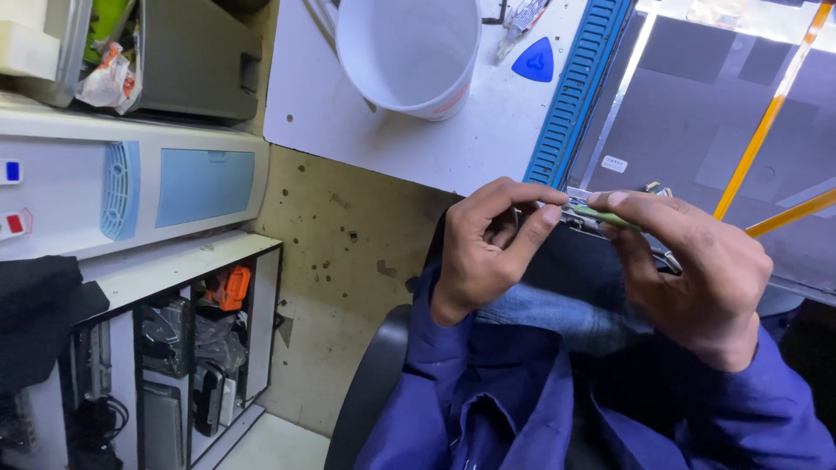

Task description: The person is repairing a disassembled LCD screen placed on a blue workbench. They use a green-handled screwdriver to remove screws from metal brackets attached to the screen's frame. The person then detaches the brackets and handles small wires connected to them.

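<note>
Head view: the white worktop (348, 122) fills twelve o'clock, and a dark flat panel (697, 122) with orange strips lies on it at two o'clock, edged by a blue ribbed rail (575, 87). A white bucket (409, 52) stands at twelve o'clock, with a blue triangular pick (533, 61) just beside it toward one o'clock. At the centre, over the lap, the left hand (488, 252) pinches a small metal part (579, 213) between thumb and forefinger. The right hand (697, 261), at three o'clock, is closed around a thin green tool (605, 218), whose tip seems to touch the part. The hands nearly meet at the panel's near edge.
</note>
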